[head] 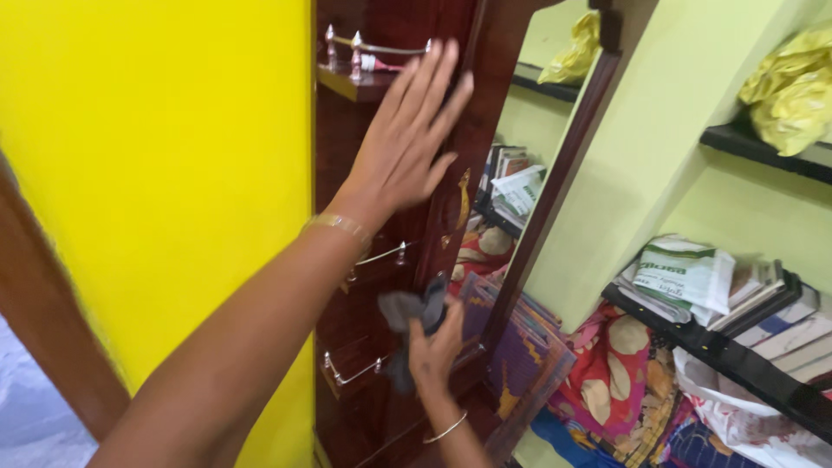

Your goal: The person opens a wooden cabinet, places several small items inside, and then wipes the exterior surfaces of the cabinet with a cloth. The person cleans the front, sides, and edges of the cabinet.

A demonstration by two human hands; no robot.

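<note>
Left hand (pixel 407 143) flat, fingers spread, palm pressed on the dark red wooden cabinet door (pixel 451 173), gripping nothing; gold bangle (pixel 340 227) on that wrist; right hand (pixel 433 342) lower on the same door, fingers closed around a bunched grey cloth (pixel 407 316), cloth against the wood near the door's lower edge; small railed shelf (pixel 355 74) left of the door, up top; mirror (pixel 520 199) right of the door, showing stacked papers and fabrics; yellow wall (pixel 156 173) left of the door.
</note>
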